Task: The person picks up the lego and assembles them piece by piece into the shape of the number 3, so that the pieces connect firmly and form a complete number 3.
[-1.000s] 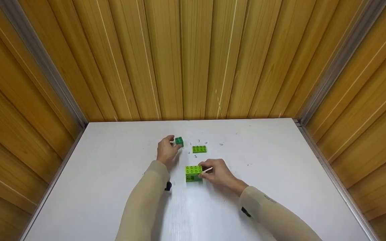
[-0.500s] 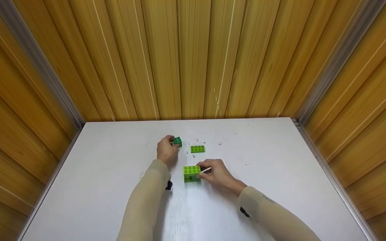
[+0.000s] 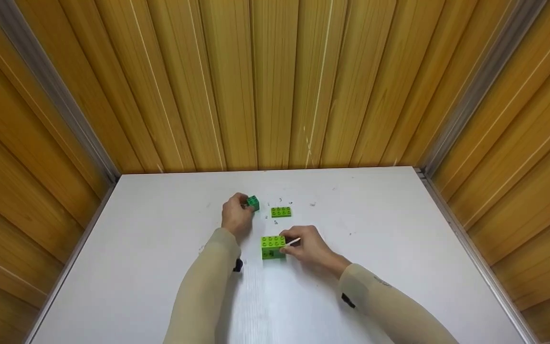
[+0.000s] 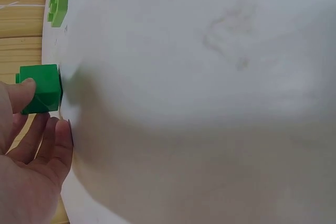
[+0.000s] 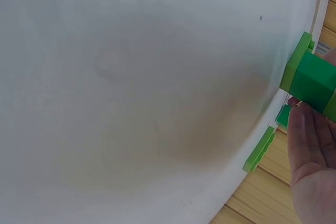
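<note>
At the far middle of the table, my left hand (image 3: 237, 212) pinches a small dark green toy brick (image 3: 253, 203). The thumb lies across one side face of this brick (image 4: 44, 90) in the left wrist view. Closer to me, my right hand (image 3: 309, 246) grips the right end of a brick stack (image 3: 273, 247) with a lime studded top. In the right wrist view, the stack's dark green middle (image 5: 311, 82) sits between lime layers. A thin white strip (image 3: 294, 242) shows between the right thumb and fingers; I cannot tell what it is.
A flat lime toy brick (image 3: 281, 212) with studs up lies between the two hands, beyond the stack. Small dark marks spot the white table (image 3: 375, 229) around it. Wood-patterned panels (image 3: 275, 86) rise behind the table and at both sides.
My left fingers have closed in on the dark green brick, which has turned slightly. The right hand keeps its hold on the stack. The head view has shifted a little.
</note>
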{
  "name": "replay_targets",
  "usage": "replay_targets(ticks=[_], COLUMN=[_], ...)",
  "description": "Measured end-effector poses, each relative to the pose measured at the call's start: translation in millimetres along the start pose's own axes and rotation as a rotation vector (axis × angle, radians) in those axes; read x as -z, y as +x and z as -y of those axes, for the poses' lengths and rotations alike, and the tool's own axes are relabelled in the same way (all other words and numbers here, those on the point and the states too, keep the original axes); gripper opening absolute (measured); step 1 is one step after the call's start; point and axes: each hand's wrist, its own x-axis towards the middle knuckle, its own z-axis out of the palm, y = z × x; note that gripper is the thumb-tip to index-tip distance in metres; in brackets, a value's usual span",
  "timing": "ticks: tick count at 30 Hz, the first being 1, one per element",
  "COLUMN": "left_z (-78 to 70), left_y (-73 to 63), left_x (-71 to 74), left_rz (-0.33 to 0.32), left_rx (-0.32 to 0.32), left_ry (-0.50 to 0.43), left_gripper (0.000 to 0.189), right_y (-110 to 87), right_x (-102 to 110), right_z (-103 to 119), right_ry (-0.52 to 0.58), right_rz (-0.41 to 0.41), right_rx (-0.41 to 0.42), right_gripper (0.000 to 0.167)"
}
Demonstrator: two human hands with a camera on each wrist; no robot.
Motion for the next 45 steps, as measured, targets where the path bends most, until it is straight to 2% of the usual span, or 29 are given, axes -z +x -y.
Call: replay_targets(ticks=[2,6,11,18,24,27,31,37,45], left_z=[4.8,20.9,26.9,28.1,24.7,22.0,17.5,12.2,4.8], left_y=[3.2,18.4,22.2,13.2,-1.0,-8.7,-16.7,-25.8,-43.2], left_x=[-0.4,-1.3,0.7,3.8,5.2,7.0,10.3,14.3,16.9], left_rz=[0.007,0.036,0.052,0.058,0.072,0.082,0.103,0.101,0.143], left_rx=[0.004,-0.008,-0.037,-0.132,-0.224,-0.269,-0.288,-0.322,-0.415], left_ry=[-0.002,0.007,-0.001,-0.014,-0.048,-0.067,-0.086,-0.085,-0.102], left_gripper=[0.040,0.040,0.040,0.038,0.036,0.035,0.036,0.033,0.031], right_y=[0.6,0.3,-0.6,0.0,-0.1,-0.9,-1.4,-2.3,-5.7], right_x=[-0.4,-0.8,0.8,1.7,1.1,0.4,-1.2,-3.2,-3.9], right_z=[0.3,1.2,0.9,-0.1,0.7,1.5,1.7,1.1,-0.7], right_ry=[0.002,0.002,-0.035,-0.031,-0.031,-0.023,-0.006,-0.015,0.001], right_rz=[-0.001,0.001,0.009,0.013,0.008,0.004,-0.001,-0.008,-0.033], right_rx=[-0.001,0.001,0.032,0.007,-0.007,0.012,0.015,0.010,-0.010], right_gripper=[0.028,0.027,0.026,0.027,0.027,0.028,0.030,0.031,0.039])
